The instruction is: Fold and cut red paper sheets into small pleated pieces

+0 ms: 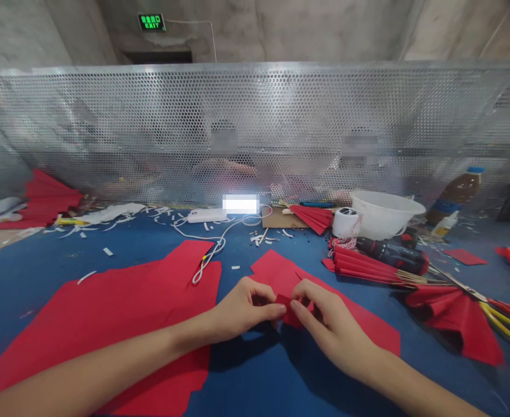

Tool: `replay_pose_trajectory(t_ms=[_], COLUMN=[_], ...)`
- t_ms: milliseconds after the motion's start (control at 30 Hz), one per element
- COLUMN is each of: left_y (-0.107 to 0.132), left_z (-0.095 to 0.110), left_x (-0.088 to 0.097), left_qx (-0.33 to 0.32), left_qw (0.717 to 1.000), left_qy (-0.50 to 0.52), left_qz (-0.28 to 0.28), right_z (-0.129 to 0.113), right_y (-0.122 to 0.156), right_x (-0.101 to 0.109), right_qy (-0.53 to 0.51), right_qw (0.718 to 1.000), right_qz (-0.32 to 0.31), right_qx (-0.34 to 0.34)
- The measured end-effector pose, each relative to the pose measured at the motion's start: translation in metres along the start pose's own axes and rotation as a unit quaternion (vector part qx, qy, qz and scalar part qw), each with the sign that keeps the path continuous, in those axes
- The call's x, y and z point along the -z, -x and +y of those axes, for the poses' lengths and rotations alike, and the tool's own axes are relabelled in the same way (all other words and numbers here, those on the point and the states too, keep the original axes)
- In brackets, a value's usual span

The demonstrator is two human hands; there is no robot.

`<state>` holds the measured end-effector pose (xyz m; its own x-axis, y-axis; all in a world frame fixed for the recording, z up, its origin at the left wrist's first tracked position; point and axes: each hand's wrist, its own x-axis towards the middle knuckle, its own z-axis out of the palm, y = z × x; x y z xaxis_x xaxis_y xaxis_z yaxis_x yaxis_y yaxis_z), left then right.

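Well, at the far left of the blue bench (29, 272), a pleated red paper fan (46, 200) lies near the back corner, and a large red paper sheet (107, 330) spreads from the near edge. The left hand (248, 307) and right hand (330, 324) meet at centre, both pinching a small folded red paper piece (290, 307) between thumbs and fingers, its creased layers bunched and partly hidden. It sits just above a second large red sheet (359, 324), which the right hand is nearest to. Bare blue bench stays open between the two sheets and along the lower middle. Behind, a white cable (213, 243) curls up to a white power bank (206, 215), with paper scraps scattered along the back edge beneath a perforated metal panel (237, 116). Rightward stand one white bowl (382, 214), one cordless drill (393, 256), one pair of scissors (458, 284) and three more pleated red fans (367, 267), making four fans counted.
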<state>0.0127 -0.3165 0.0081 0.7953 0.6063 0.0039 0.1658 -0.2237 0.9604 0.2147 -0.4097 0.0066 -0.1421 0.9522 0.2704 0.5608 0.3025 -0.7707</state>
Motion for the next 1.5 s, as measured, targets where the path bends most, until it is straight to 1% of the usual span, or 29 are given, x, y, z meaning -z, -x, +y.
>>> replay_pose_trajectory(t_ms=[67,133,233,333,400,500,567,633,700,767,800,900,1000,1167,1267,1367,1500], left_y=[0.0,0.0,-0.001,-0.001,-0.001,-0.001,-0.001,-0.001,-0.001,-0.001,0.0,0.001,0.001,0.002,0.003,0.003,0.002], left_z=[0.0,-0.001,-0.002,-0.004,-0.004,-0.003,-0.001,0.001,0.002,0.003,0.004,0.006,0.008,0.009,0.008,0.007,0.005], left_x=[0.0,0.0,0.0,0.0,0.001,0.001,0.0,-0.001,-0.001,-0.001,-0.001,0.0,0.0,-0.001,-0.001,-0.001,-0.003], left_qx=[0.017,0.02,-0.001,-0.02,-0.028,-0.03,-0.021,-0.004,0.007,0.008,0.004,-0.021,-0.033,-0.022,-0.019,-0.024,-0.039], left_qw=[1.0,1.0,1.0,0.999,0.999,0.999,0.999,0.999,0.998,0.998,0.999,0.999,0.999,0.999,1.0,0.999,0.997], left_qy=[0.002,0.009,0.018,0.027,0.037,0.042,0.037,0.03,0.026,0.026,0.028,0.02,0.002,-0.023,-0.023,-0.029,-0.061], left_qz=[0.009,0.018,0.026,0.026,0.019,0.016,0.026,0.041,0.052,0.048,0.041,0.015,-0.001,0.013,0.002,-0.002,-0.002], right_z=[-0.001,-0.002,-0.005,-0.005,-0.003,-0.001,-0.001,-0.002,-0.004,-0.006,-0.006,-0.007,-0.006,-0.006,-0.006,-0.007,-0.007], right_y=[0.002,0.004,0.006,0.007,0.007,0.005,0.002,0.0,-0.002,-0.002,-0.001,0.001,0.002,0.001,0.001,0.0,0.0], right_x=[0.0,0.0,0.0,-0.001,-0.002,-0.002,-0.002,-0.002,-0.003,-0.004,-0.004,-0.005,-0.004,-0.002,-0.003,-0.005,-0.005], right_qy=[-0.007,-0.01,0.016,0.019,-0.001,-0.028,-0.055,-0.108,-0.172,-0.201,-0.19,-0.118,-0.09,-0.097,-0.078,-0.044,0.037], right_qw=[1.0,1.0,0.998,0.996,0.997,0.999,0.998,0.992,0.98,0.972,0.974,0.988,0.991,0.989,0.99,0.993,0.996], right_qz=[0.002,-0.013,-0.05,-0.072,-0.073,-0.044,-0.03,-0.045,-0.084,-0.104,-0.102,-0.075,-0.08,-0.101,-0.108,-0.108,-0.083], right_qx=[0.006,0.024,0.047,0.043,0.037,0.013,-0.015,-0.043,-0.062,-0.071,-0.072,-0.061,-0.054,-0.057,-0.05,-0.031,0.006])
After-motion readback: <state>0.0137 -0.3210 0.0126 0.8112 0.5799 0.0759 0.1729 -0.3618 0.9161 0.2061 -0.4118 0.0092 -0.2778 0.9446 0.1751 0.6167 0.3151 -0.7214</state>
